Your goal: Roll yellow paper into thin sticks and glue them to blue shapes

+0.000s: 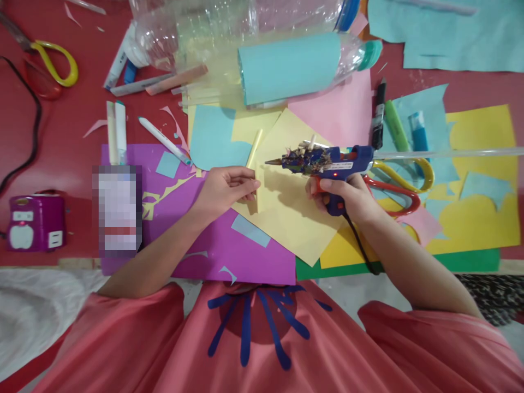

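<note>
My right hand (346, 196) is wrapped round the handle of a blue hot glue gun (344, 158), whose nozzle points left. Scraps cling to the gun's barrel, a small red light glows on its body, and a long clear glue stick (450, 154) sticks out of its back. Between thumb and fingers, my left hand (233, 188) pinches a narrow pale yellow paper strip (259, 191), just left of the nozzle tip. Beneath both lies a pale yellow paper sheet (298, 229). A thin rolled yellow paper tube (254, 148) rests just beyond my left fingers.
Plastic bottles lie across the back, one wrapped in light blue paper (290, 68). Scissors with yellow and red handles (403, 188) lie beyond my right hand. A phone (118, 210) and a purple power block (36, 224) are at left. Markers and paper scraps surround the purple sheet (254, 267).
</note>
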